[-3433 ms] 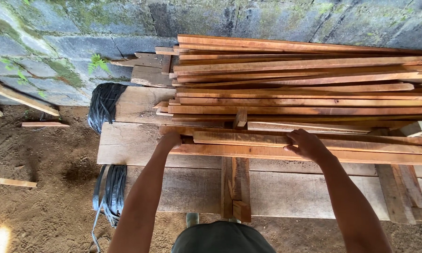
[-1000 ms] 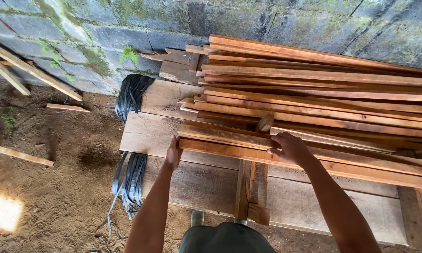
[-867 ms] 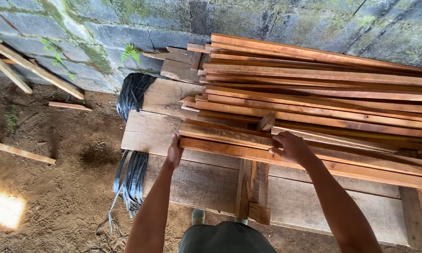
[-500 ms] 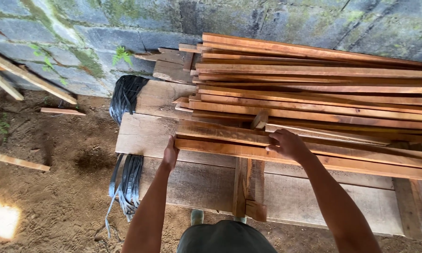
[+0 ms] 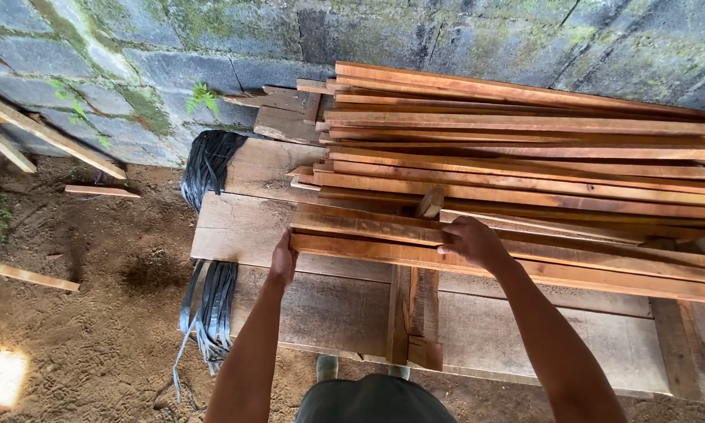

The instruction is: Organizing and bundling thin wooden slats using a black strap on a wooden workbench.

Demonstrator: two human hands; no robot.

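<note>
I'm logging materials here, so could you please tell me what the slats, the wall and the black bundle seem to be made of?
Slats: reddish wood, rough-sawn and unfinished, with visible grain. Wall: grey concrete blocks, probably, judging by the mortar joints and green moss patches. Black bundle: flat, slightly glossy strips, likely plastic strapping, though rubber cannot be ruled out.

A block wall (image 5: 211,39) runs along twelve o'clock. Black straps (image 5: 211,164) hang at nine o'clock off the bench (image 5: 235,227). Loose sticks (image 5: 47,133) lie on dirt (image 5: 78,329) toward ten o'clock.
</note>
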